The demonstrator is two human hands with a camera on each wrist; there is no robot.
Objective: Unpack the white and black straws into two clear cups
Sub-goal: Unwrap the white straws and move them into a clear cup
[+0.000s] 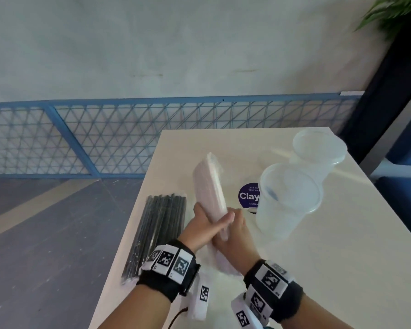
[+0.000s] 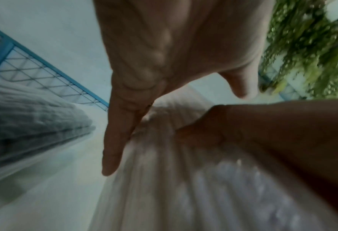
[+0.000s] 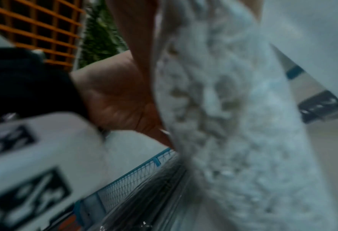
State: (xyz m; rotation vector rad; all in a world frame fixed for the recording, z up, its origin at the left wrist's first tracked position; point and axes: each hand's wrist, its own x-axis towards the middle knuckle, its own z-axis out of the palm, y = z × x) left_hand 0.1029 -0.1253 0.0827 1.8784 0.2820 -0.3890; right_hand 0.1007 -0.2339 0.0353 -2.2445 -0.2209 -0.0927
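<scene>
From the head view, two packs of straws showed. One pack of white straws [image 1: 209,193] stood tilted above the counter [image 1: 318,269], held near its lower half. The left hand [image 1: 207,227] had its fingers wrapped across the pack's front, its grip clamped on it; the right hand [image 1: 235,236] clasped the same pack from the other side, fingers curled behind it. One pack of black straws [image 1: 159,231] lay flat on the counter's left edge, just beside the left wrist and apart from both hands. Two clear cups [image 1: 287,198] stood upright at the right, both empty, the nearer one overlapping the farther one [image 1: 318,150]. One round purple sticker [image 1: 248,195] lay on the counter between the white pack and the nearer cup, partly hidden by that cup. A blue mesh fence [image 1: 128,136] ran behind, and a green plant [image 1: 403,17] hung in the top right corner.

From the left wrist view, the left hand [image 2: 164,54] spread over the white straws [image 2: 183,187], one finger straight down along the pack. The right hand [image 2: 263,132] lay across the pack from the right. The black straws [image 2: 31,118] lay at the left, blurred.

From the right wrist view, the white pack [image 3: 233,125] filled the middle, blurred, blocking most of what lay behind. The left hand [image 3: 120,96] pressed its side. The black pack [image 3: 154,195] showed below.
</scene>
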